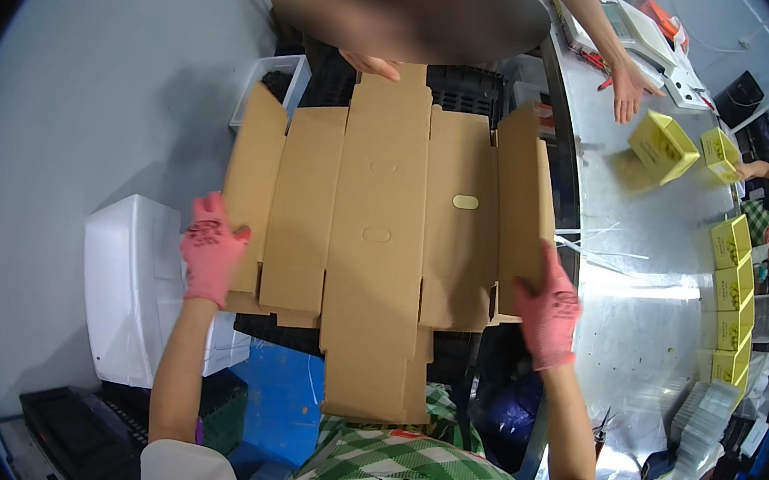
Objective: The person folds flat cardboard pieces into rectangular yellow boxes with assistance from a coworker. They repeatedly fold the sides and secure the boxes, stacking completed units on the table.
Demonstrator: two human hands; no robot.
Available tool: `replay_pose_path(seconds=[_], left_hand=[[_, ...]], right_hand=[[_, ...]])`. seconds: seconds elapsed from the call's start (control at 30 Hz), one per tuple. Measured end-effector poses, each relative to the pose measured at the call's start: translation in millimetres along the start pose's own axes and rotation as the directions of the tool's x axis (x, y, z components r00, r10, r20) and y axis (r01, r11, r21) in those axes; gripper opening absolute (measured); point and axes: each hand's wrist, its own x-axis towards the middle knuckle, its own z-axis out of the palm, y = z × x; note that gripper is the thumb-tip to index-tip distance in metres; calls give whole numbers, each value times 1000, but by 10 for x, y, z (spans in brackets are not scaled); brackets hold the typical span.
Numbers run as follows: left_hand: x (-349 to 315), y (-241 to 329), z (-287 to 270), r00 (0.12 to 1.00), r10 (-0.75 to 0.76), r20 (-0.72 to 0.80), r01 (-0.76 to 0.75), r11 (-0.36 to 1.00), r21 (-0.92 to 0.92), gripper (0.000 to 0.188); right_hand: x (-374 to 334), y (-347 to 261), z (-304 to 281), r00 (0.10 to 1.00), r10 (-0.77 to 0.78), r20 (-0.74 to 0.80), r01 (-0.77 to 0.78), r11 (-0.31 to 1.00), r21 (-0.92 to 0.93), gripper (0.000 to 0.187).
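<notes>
Pink-gloved left hand (pixel 213 250), centre-left, and pink-gloved right hand (pixel 551 308), centre-right, pinch raised side flaps (pixel 527 190) of unfolded brown cardboard box (pixel 381 206), frame centre.

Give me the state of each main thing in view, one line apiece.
Cardboard blank, unfolded, middle section flat
Left side panel, folded up
Right side panel, folded up
Left hand, gloved, at the left panel
Right hand, gloved, at the right panel
Co-worker's outstretched hand, fingers spread
Nearest yellow box, open
Row of yellow boxes, lined up on the metal table
</notes>
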Motion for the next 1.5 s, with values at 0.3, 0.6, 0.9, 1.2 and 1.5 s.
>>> replay_pose_path(seconds=[0.3, 0.6, 0.9, 1.2, 1.5], left_hand=[[-394, 356, 739, 974, 223, 24, -210, 945, -250, 52], [33, 134, 711, 862, -195, 467, 383, 855, -350, 90], [-186, 848, -163, 975, 204, 82, -118, 801, -587, 82], [-202, 410, -466, 356, 820, 448, -578, 570, -585, 67], [-140, 182, -372, 229, 917, 326, -755, 379, -535, 60]], right_hand=[[-129, -452, 828, 961, -188, 202, 214, 970, -118, 52], [47, -221, 547, 897, 288, 336, -399, 856, 328, 79], [222, -672, 507, 973, 118, 196, -149, 978, 149, 57], [109, -565, 40, 728, -614, 305, 383, 733, 562, 33], [326, -402, 22, 367, -842, 396, 891, 441, 110, 53]])
